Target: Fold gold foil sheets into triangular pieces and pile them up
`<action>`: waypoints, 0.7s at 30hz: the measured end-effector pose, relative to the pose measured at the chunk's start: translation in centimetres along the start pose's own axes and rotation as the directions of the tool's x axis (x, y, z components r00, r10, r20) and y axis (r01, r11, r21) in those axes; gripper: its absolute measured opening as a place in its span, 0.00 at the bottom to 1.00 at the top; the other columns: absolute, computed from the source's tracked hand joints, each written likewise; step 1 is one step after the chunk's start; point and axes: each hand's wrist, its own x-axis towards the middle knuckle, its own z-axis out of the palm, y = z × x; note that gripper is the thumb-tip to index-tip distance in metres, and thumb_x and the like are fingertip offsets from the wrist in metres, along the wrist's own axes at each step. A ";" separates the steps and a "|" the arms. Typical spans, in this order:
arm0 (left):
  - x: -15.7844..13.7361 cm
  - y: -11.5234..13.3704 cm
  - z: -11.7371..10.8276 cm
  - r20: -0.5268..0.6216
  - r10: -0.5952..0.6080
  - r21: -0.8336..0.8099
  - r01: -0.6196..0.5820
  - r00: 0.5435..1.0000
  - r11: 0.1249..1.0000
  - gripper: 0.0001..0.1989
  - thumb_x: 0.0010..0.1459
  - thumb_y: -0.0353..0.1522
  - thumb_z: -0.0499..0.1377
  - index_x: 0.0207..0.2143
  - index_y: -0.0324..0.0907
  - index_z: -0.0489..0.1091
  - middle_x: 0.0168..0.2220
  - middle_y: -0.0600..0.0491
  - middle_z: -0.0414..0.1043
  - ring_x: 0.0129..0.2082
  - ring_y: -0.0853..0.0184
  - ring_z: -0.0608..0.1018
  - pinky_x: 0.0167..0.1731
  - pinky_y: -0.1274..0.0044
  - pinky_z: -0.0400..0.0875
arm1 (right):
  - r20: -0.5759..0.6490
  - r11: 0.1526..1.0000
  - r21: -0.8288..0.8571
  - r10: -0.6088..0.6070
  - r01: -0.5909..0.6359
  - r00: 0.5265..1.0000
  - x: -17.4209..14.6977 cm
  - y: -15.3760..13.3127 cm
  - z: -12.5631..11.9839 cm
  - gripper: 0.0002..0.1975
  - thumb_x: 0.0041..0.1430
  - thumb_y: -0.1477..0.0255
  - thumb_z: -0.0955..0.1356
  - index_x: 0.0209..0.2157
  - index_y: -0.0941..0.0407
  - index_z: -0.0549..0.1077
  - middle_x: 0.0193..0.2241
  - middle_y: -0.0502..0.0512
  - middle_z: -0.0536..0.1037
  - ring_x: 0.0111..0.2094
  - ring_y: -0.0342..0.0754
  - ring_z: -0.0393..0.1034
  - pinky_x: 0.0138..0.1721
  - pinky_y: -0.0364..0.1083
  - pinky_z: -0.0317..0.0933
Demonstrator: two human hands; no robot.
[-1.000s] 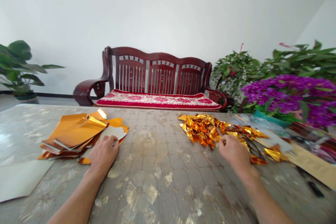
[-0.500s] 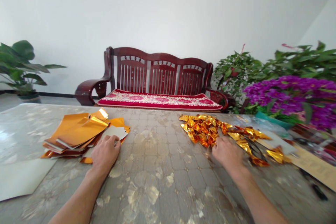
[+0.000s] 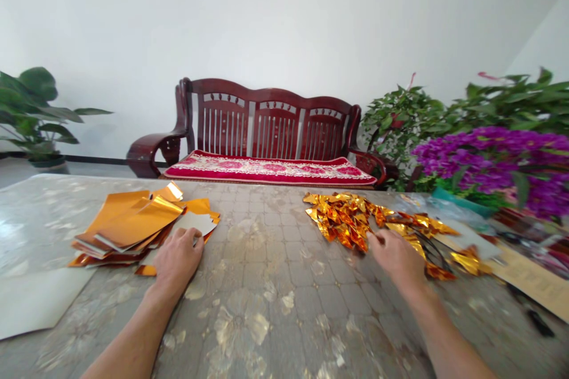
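My left hand [image 3: 178, 257] rests on the table at the near right edge of a loose stack of gold foil paper [image 3: 128, 219]. Its fingers are curled in, touching or close to a sheet lying pale side up [image 3: 198, 223]; whatever they hold is hidden. Thumb and forefinger of my right hand [image 3: 398, 257] are pinched together at the near right edge of a heap of small folded gold foil pieces [image 3: 340, 222]. Anything in that pinch is too small to make out. More foil pieces [image 3: 471, 260] lie beyond and right of this hand.
A pale sheet [image 3: 40, 299] lies at the left. On the right are a brown cardboard strip [image 3: 533, 281], clear plastic [image 3: 457, 213] and purple flowers [image 3: 493, 160]. Behind the patterned table [image 3: 267, 308] stands a wooden bench [image 3: 271, 124] with a red cushion.
My right hand has shifted slightly to the right along the foil heap's edge, and its fingers are less blurred. The left hand and the paper stack look unmoved.
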 end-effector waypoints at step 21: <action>0.0 0.0 0.1 0.003 -0.006 0.016 0.006 1.000 1.000 0.17 0.64 0.40 0.46 0.41 0.49 0.74 0.45 0.49 0.73 0.45 0.55 0.75 0.32 0.73 0.63 | 0.085 0.925 -0.124 0.369 -0.358 0.925 6.1 13.2 5.9 0.17 0.51 0.69 0.64 0.36 0.60 0.81 0.43 0.73 0.77 0.49 0.72 0.69 0.42 0.64 0.65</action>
